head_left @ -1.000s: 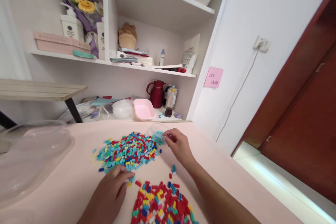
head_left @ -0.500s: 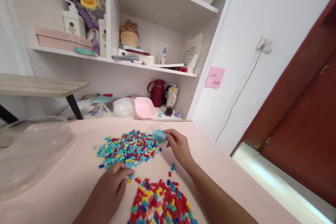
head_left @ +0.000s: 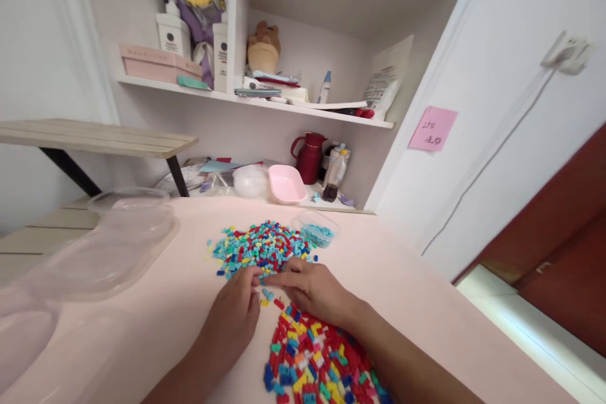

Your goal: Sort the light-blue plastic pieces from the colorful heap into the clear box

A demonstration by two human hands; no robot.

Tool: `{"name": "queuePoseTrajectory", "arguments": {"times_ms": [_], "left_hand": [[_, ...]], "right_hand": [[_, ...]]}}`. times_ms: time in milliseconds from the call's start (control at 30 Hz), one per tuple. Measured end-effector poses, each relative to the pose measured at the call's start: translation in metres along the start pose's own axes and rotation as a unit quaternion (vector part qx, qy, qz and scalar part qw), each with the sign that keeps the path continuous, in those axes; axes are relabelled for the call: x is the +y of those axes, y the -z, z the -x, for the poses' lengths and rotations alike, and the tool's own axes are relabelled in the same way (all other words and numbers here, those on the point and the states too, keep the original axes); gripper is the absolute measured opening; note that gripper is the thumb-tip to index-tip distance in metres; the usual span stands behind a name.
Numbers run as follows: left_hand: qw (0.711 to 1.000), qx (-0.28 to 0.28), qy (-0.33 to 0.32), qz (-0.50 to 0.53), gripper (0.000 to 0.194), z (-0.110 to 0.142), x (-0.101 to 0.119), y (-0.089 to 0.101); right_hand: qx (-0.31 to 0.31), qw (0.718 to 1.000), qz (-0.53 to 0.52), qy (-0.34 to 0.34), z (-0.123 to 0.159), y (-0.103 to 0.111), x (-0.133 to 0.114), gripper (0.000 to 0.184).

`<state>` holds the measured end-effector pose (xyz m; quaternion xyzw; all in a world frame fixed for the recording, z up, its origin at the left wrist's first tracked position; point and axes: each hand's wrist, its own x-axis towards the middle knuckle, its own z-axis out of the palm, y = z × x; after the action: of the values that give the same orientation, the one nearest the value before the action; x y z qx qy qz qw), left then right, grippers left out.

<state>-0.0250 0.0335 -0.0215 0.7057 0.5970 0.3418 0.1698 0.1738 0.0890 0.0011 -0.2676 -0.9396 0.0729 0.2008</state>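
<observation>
Two heaps of small toy bricks lie on the pale pink table. The far heap (head_left: 265, 241) is mostly light blue with red, yellow and green; the near heap (head_left: 317, 356) is largely red. My left hand (head_left: 237, 306) is at the near edge of the far heap, its thumb and fingers pinched together. My right hand (head_left: 315, 287) meets it from the right, index finger stretched toward the left fingertips and the others curled. A bit of light blue shows between the fingertips; what each hand grips is hidden. Behind the far heap stands a clear plastic tub (head_left: 318, 232) holding light blue bricks.
Clear plastic containers (head_left: 137, 227) stand on the left by a slatted wooden stand (head_left: 108, 139). Along the back are a pink basin (head_left: 287, 184), a dark red jug (head_left: 310, 158) and a bottle (head_left: 335, 175). Above them runs a loaded white shelf (head_left: 303, 112).
My right hand has left the clear tub and come back left and nearer, beside my left hand. The view has swung left, so the scene sits further right.
</observation>
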Motion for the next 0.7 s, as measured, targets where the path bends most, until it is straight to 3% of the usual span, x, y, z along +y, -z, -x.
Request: {"name": "queuePoseTrajectory", "arguments": {"times_ms": [200, 500, 700], "left_hand": [[1.0, 0.013, 0.0, 0.018, 0.044, 0.0, -0.002, -0.002], [1.0, -0.017, -0.012, -0.005, 0.039, 0.001, 0.004, 0.004], [0.998, -0.046, -0.036, -0.003, 0.043, 0.0, 0.003, 0.008]], "right_hand": [[-0.036, 0.998, 0.033, 0.034, -0.001, 0.0, -0.005, 0.037], [0.025, 0.998, -0.046, -0.04, 0.002, -0.003, 0.01, 0.02], [0.051, 0.992, -0.1, -0.052, 0.0, -0.003, 0.012, 0.023]]}}
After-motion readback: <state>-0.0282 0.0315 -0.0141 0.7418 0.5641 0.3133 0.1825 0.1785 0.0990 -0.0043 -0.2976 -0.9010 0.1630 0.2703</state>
